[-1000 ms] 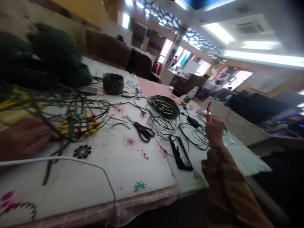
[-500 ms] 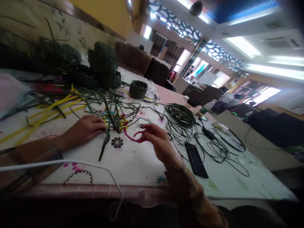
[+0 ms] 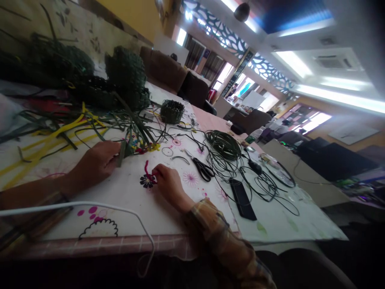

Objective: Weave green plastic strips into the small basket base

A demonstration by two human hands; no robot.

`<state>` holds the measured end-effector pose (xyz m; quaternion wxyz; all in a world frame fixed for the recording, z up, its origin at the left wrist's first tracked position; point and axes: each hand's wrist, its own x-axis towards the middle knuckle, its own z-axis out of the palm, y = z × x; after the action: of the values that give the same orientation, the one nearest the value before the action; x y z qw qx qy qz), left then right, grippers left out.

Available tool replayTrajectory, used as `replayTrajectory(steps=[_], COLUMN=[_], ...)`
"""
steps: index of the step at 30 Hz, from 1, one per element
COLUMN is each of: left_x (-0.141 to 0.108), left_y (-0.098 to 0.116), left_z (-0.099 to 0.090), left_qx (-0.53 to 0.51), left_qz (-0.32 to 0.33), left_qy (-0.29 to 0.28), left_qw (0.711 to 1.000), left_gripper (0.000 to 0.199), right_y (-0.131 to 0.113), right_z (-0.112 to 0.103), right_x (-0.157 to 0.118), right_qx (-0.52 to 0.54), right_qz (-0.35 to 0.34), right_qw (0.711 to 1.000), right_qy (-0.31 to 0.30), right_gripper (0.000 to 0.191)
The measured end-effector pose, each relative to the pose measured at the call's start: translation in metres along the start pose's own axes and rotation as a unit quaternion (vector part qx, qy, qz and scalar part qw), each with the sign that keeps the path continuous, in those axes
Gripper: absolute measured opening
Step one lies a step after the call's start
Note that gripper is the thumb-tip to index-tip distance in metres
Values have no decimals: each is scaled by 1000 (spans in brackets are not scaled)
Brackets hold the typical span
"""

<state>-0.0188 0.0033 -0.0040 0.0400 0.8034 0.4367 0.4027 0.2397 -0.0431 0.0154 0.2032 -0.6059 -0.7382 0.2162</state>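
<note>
Dark green flat strips, woven together with small yellow, red and blue bits, form a small piece of weaving (image 3: 140, 142) with long loose ends. My left hand (image 3: 99, 162) is closed on its near left edge, where one green strip (image 3: 121, 153) sticks out toward me. In the fingertips of my right hand (image 3: 170, 182) is pinched a red yarn (image 3: 146, 167), whose short end curls up above a printed black flower. The red yarn lies apart from the weaving. Scissors (image 3: 203, 169) with black handles rest on the cloth to the right of my right hand.
A small green woven basket (image 3: 172, 112) stands behind, with larger dark woven pieces (image 3: 124, 74) at back left. Yellow strips (image 3: 45, 150) lie at left. Coiled green cord (image 3: 224, 144) and a black phone-like slab (image 3: 242, 199) are right. A white cable (image 3: 120, 208) crosses in front.
The weaving has tipped over, its strips now leaning away to the upper left. My right hand has moved left and down with the red yarn, uncovering the scissors.
</note>
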Motion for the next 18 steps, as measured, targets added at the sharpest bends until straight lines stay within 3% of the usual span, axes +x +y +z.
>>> replayTrajectory(steps=[3, 7, 10, 14, 18], left_x=[1, 7, 14, 22, 22], left_y=[2, 3, -1, -14, -29], left_z=[-6, -14, -22, -31, -38], left_qx=[-15, -92, -190, -314, -309], left_qz=[-79, -175, -228, -258, -247], left_qy=[47, 88, 138, 224, 229], left_qw=[996, 976, 945, 886, 889], left_gripper=[29, 32, 31, 39, 36], right_y=[-22, -41, -38, -25, -20], right_z=[-3, 2, 14, 28, 31], right_x=[14, 34, 38, 33, 31], right_qx=[-39, 53, 96, 94, 123], right_qz=[-9, -73, -89, -84, -76], right_qw=[999, 996, 991, 992, 989], right_qy=[-10, -19, -12, -9, 0], right_gripper=[27, 37, 34, 29, 23])
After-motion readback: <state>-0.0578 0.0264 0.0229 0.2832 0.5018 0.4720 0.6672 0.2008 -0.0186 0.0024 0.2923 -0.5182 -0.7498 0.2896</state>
